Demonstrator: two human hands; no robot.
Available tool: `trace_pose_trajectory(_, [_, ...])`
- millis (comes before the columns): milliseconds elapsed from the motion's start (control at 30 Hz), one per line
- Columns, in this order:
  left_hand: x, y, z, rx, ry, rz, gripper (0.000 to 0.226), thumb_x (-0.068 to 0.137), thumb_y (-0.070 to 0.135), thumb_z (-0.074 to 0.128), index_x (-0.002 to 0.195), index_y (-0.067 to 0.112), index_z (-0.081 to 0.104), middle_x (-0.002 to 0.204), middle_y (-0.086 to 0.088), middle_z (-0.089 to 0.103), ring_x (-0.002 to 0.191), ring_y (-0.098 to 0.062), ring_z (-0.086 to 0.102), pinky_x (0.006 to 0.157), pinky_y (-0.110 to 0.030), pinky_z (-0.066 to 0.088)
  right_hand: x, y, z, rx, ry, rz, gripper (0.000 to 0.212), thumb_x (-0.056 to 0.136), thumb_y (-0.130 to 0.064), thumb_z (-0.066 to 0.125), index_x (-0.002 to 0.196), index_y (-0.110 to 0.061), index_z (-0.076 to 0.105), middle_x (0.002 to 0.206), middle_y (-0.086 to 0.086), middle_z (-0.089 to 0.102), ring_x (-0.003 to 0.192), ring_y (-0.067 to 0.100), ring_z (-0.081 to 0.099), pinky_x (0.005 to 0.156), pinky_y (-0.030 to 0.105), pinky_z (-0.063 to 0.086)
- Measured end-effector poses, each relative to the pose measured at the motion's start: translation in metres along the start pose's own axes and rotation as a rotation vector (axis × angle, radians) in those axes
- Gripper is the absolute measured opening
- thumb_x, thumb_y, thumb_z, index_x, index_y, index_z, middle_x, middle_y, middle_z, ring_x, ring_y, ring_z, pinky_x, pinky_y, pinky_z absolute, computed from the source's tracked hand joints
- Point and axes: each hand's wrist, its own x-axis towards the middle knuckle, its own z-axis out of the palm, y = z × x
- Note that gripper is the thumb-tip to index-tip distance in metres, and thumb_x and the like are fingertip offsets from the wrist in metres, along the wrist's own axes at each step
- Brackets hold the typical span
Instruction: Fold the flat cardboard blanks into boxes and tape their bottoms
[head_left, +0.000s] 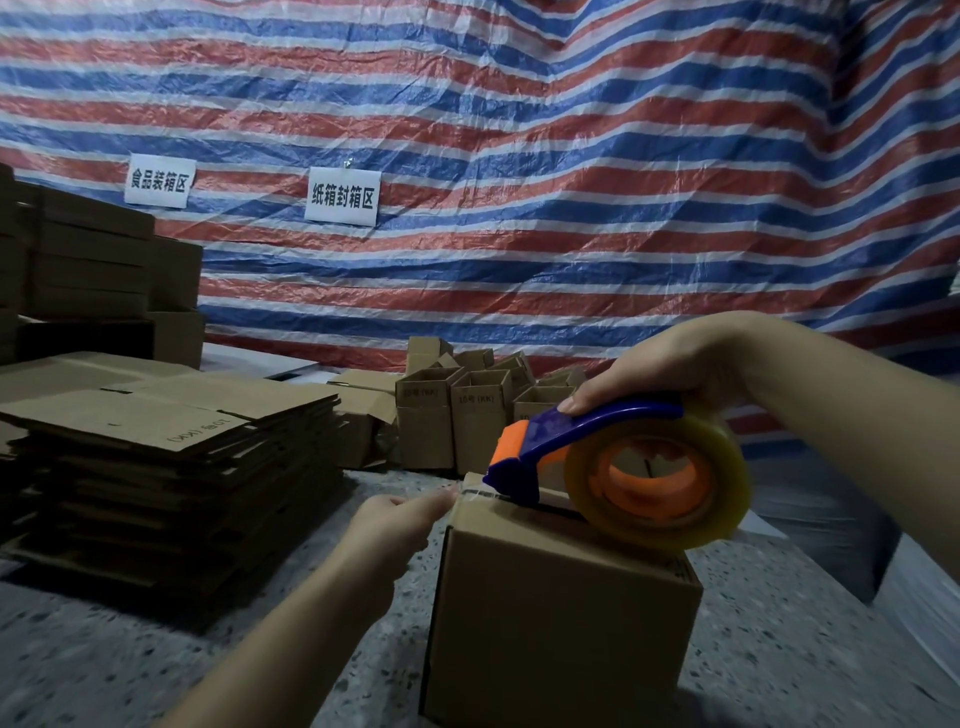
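Blanks (171, 415) stacked flat at far left, well apart from the work. Our left hand (395, 525) sits just left of the box (556, 623), fingertips pressing the tape end down at the box's far-left top edge; fingers look fairly straight. Box stands on the floor (130, 670), bottom flaps up. Seam runs left to right, tape dispenser (613, 462) on it. Our right hand (660, 364) grips the dispenser from above, so we'd judge the pull goes rightward along the seam, away from the left hand.
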Motion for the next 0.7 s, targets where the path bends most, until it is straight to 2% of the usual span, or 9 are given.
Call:
trace_pose_trajectory(100, [0.001,-0.003,-0.002,-0.012,-0.064,-0.064,0.046,0.084,0.054,0.068,0.106,0.013,0.061,0.104,-0.002,0.061,0.093,-0.015,0.057,0.067,-0.03,0.039,-0.001,-0.001,0.001,-0.008,0.004,-0.004,0.071,0.064,-0.059,0.075,0.117,-0.012,0.067,0.081,0.007,0.074,0.063,0.015,0.07,0.056,0.026,0.057])
trace_pose_trajectory(233, [0.0,0.0,-0.007,-0.012,-0.181,-0.124,0.052,0.084,0.056,0.066,0.111,0.012,0.065,0.104,-0.006,0.063,0.085,-0.017,0.052,0.066,-0.027,0.037,-0.001,-0.001,0.0,-0.008,0.012,0.002,0.073,0.063,-0.06,0.075,0.118,-0.012,0.066,0.082,0.007,0.074,0.064,0.015,0.07,0.057,0.026,0.057])
trace_pose_trajectory(300, [-0.004,0.001,-0.008,-0.018,-0.241,-0.168,0.055,0.083,0.058,0.065,0.106,0.008,0.064,0.096,-0.006,0.059,0.079,-0.017,0.046,0.065,-0.027,0.034,-0.001,-0.001,0.0,-0.01,0.01,0.002,0.073,0.063,-0.06,0.075,0.118,-0.012,0.067,0.083,0.007,0.074,0.065,0.015,0.07,0.058,0.027,0.057])
trace_pose_trajectory(400, [-0.01,0.001,-0.007,-0.066,-0.331,-0.219,0.048,0.077,0.059,0.065,0.089,0.012,0.06,0.073,-0.002,0.047,0.067,-0.015,0.035,0.063,-0.029,0.027,-0.001,-0.001,0.0,-0.005,0.001,0.001,0.072,0.063,-0.06,0.075,0.116,-0.012,0.068,0.084,0.007,0.074,0.065,0.016,0.07,0.059,0.026,0.057])
trace_pose_trajectory(467, [-0.012,0.002,-0.006,-0.097,-0.34,-0.238,0.045,0.081,0.057,0.064,0.087,0.013,0.058,0.069,-0.001,0.046,0.067,-0.015,0.035,0.063,-0.03,0.027,-0.002,0.0,0.0,0.003,-0.001,-0.002,0.076,0.06,-0.061,0.076,0.118,-0.013,0.068,0.086,0.007,0.074,0.067,0.016,0.069,0.06,0.027,0.057])
trace_pose_trajectory(567, [-0.011,0.002,-0.007,-0.1,-0.344,-0.233,0.044,0.087,0.056,0.061,0.096,0.014,0.056,0.08,-0.005,0.046,0.073,-0.017,0.037,0.066,-0.03,0.027,-0.002,0.001,0.0,0.016,-0.003,0.001,0.08,0.056,-0.06,0.078,0.119,-0.013,0.068,0.087,0.007,0.074,0.067,0.016,0.069,0.061,0.027,0.057])
trace_pose_trajectory(700, [-0.009,0.0,-0.005,-0.076,-0.296,-0.18,0.056,0.084,0.06,0.063,0.106,0.009,0.065,0.099,-0.01,0.052,0.09,-0.023,0.04,0.073,-0.03,0.03,-0.003,0.001,0.0,0.016,0.002,0.004,0.082,0.054,-0.061,0.078,0.12,-0.013,0.067,0.09,0.008,0.074,0.07,0.016,0.069,0.062,0.027,0.056])
